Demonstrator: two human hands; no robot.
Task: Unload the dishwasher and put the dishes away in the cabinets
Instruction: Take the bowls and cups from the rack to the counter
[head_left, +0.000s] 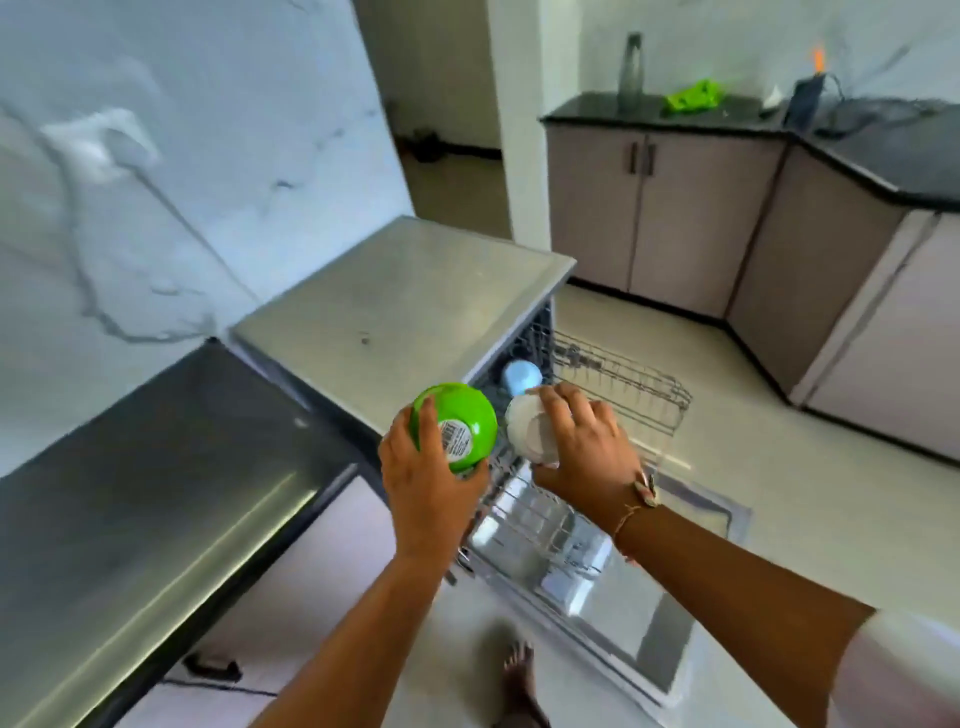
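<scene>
My left hand (426, 478) grips a green bowl (460, 418) turned bottom-up, a white label showing on its base. Beside it my right hand (587, 447) grips a white bowl (530, 434), also upside down. Both bowls are held above the open dishwasher (415, 291). Its upper wire rack (639, 389) is pulled out, and a light blue cup (521, 376) sits at the rack's inner end. The lower rack (540, 525) is below my hands over the lowered door (691, 525).
A steel counter (135, 467) runs along the left next to the dishwasher's top. Beige base cabinets (660, 208) with a black counter (727, 111) stand across the floor, carrying a grey bottle (631, 70) and a green thing (693, 96). My bare foot (519, 680) is on the floor.
</scene>
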